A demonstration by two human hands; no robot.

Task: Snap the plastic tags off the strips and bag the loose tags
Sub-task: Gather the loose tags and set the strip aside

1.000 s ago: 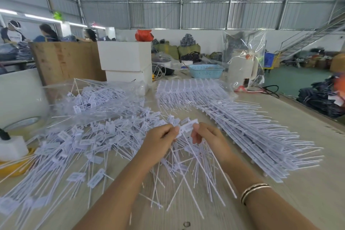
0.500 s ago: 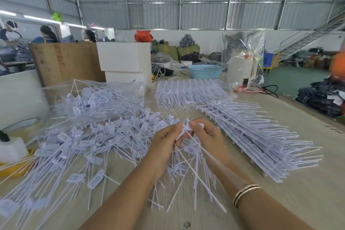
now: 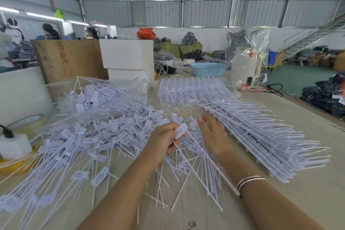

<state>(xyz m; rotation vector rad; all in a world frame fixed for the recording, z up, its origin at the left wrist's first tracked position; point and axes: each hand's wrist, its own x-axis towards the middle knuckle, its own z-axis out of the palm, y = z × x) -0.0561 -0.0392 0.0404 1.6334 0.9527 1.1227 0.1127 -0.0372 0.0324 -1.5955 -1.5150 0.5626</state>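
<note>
Your left hand (image 3: 164, 144) pinches a freshly snapped tag (image 3: 180, 130) just beside the loose pile (image 3: 97, 136), so send your open right hand (image 3: 212, 134) to the strips (image 3: 261, 147) beyond.

Both forearms are bare, with no sleeves in view. The right wrist wears thin metal bangles (image 3: 250, 180), silver and gold-toned, stacked together. The hands are bare.

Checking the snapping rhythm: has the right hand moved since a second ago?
Yes. The right hand let go of the tag and swung right, toward the stacked strips.
</note>
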